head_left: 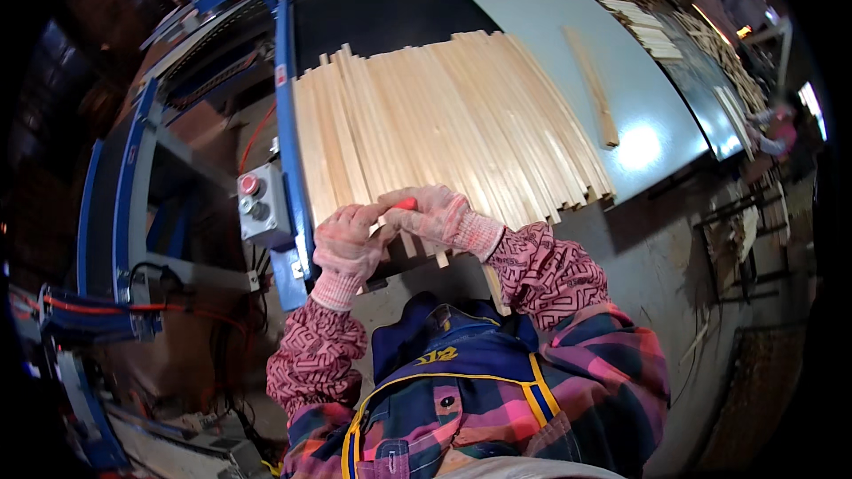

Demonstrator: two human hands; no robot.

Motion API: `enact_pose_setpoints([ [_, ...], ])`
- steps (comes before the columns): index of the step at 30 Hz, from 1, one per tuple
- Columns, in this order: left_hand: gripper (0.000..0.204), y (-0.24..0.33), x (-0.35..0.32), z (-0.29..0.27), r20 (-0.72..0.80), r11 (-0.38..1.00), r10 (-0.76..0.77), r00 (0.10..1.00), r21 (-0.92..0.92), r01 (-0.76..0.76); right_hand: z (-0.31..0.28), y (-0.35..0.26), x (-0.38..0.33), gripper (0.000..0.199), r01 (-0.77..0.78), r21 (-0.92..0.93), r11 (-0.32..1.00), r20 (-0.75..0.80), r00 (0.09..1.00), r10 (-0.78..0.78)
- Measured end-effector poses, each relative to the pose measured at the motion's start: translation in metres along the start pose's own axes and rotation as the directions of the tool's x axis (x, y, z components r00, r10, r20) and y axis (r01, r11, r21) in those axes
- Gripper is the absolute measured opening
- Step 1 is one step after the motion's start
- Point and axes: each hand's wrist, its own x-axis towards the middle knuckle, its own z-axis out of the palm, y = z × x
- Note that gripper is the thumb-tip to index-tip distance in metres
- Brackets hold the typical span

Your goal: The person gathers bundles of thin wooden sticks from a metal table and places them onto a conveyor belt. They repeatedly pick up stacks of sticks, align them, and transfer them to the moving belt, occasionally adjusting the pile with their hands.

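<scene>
Across the black surface [390,9], wooden strips [444,115] could be knocked askew if a patterned sleeve [555,275] catches their uneven near ends. The strips lie just beyond the gloved left hand [346,244] and right hand [433,215], both curled and meeting; whether they grip the small red object [406,204] between them cannot be told.

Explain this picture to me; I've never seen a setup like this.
It comes from a camera on the worker's head, looking down through a wide lens that bends straight edges. There is no robot: the gloved left hand and right hand meet over the near ends of wooden strips. Those strips lie side by side on a dark bed; loose wood rests on the pale table beside it. Something small and red shows between the hands, too small to identify.
</scene>
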Motion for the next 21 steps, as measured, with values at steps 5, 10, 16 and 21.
enact_pose_setpoints([
  [5,0.056,-0.018,-0.037,-0.021,0.038,0.979,-0.158,0.987,0.139,0.151,-0.146,0.076,0.037,0.028,-0.024,-0.269,0.963,-0.561,0.816,-0.136],
  [10,0.041,-0.029,-0.055,-0.014,0.079,0.920,0.018,0.997,0.389,-0.048,-0.317,0.130,0.064,0.038,-0.650,-0.402,0.645,-0.911,0.355,-0.210],
  [16,0.029,-0.027,-0.042,-0.003,0.017,0.951,-0.091,0.996,0.297,0.082,-0.311,0.113,0.123,0.019,-0.905,-0.376,0.200,-0.899,0.409,0.159],
  [21,0.026,-0.036,-0.050,-0.009,-0.074,0.960,-0.074,0.995,0.263,0.091,-0.125,0.026,0.215,0.018,-0.633,-0.665,0.396,-0.654,0.750,0.100],
])
